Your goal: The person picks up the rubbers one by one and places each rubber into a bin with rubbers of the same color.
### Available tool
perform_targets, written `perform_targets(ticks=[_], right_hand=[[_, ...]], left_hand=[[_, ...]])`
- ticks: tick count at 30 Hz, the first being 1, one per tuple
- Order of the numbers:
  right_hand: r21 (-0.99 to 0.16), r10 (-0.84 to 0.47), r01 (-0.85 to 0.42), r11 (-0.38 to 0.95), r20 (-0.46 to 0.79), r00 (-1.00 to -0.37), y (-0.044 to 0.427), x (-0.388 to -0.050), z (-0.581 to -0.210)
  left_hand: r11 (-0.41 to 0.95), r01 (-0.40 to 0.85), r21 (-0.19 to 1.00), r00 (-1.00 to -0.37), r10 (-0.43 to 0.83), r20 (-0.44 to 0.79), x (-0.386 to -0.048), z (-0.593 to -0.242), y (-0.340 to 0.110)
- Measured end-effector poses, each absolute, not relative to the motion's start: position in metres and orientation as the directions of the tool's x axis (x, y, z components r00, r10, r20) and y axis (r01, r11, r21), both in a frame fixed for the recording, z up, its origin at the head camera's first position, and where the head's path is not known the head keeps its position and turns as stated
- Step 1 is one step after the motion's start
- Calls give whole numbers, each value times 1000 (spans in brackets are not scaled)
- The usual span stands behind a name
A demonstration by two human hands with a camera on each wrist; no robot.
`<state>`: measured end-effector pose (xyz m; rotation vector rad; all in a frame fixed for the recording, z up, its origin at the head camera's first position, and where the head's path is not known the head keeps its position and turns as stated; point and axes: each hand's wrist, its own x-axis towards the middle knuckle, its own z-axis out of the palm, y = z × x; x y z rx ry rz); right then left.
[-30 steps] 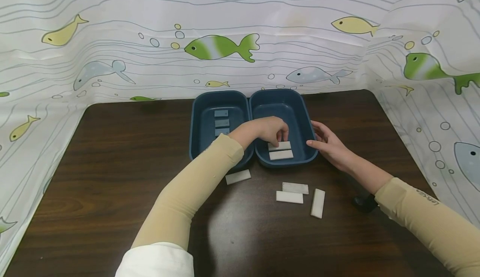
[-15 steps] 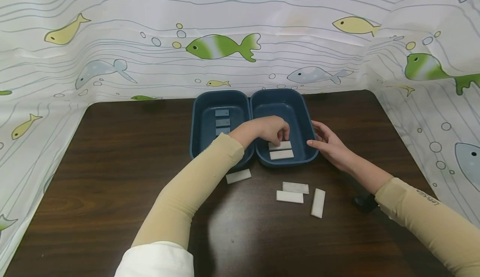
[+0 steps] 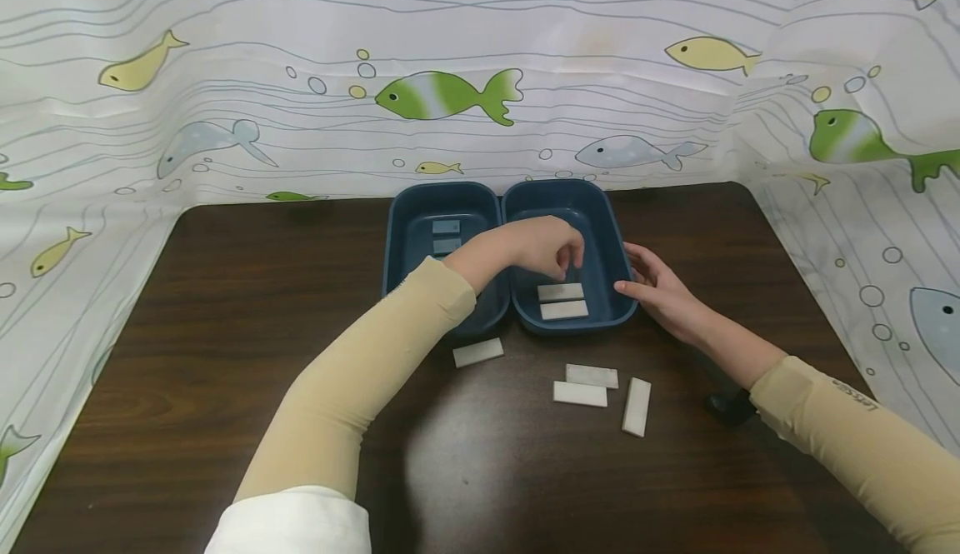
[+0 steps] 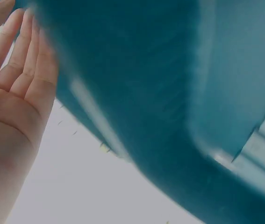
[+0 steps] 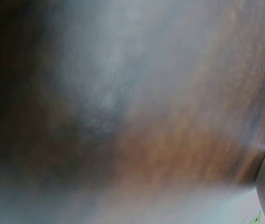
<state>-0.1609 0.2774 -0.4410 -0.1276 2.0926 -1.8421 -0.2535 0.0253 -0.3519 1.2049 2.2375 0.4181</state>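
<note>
My left hand [image 3: 547, 246] hovers inside the right blue plastic bin [image 3: 618, 229], its fingers loosely bent and holding nothing. Just below its fingertips lie two white rectangular tiles, a rear tile [image 3: 560, 291] and a front tile [image 3: 564, 310], parallel on the bin floor. The left wrist view shows the left palm and fairly straight fingers [image 4: 25, 60] beside a blue wall. With the thumb over the rim and the fingers along the outer wall, my right hand [image 3: 663, 291] holds the right bin's side. In the right wrist view, only a blurred brown surface and a bit of skin appear.
The left blue bin [image 3: 387, 246] touches the right one and contains blue blocks [image 3: 446, 227], partly hidden by my left arm. On the dark wooden table lie a tile [image 3: 478, 352] and several more white tiles [image 3: 580, 394]. A fish-print curtain [image 3: 300, 79] stands behind.
My left hand has let go of the rear white tile and lifted slightly up and away from it. My right hand stays on the bin's side.
</note>
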Motion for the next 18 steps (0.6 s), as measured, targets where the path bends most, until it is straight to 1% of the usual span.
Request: perform_targets(ticks=[10,18], right_hand=[[-976,-297,158,148,-196,-934,278,-162,-442],[-976,-288,159,149,-196,-937,276,-161,-443]], left_hand=[[516,702,491,-448,856,-259,-240,-310,10],[514,718,470,-447,857,-254,-226,-293,-12]])
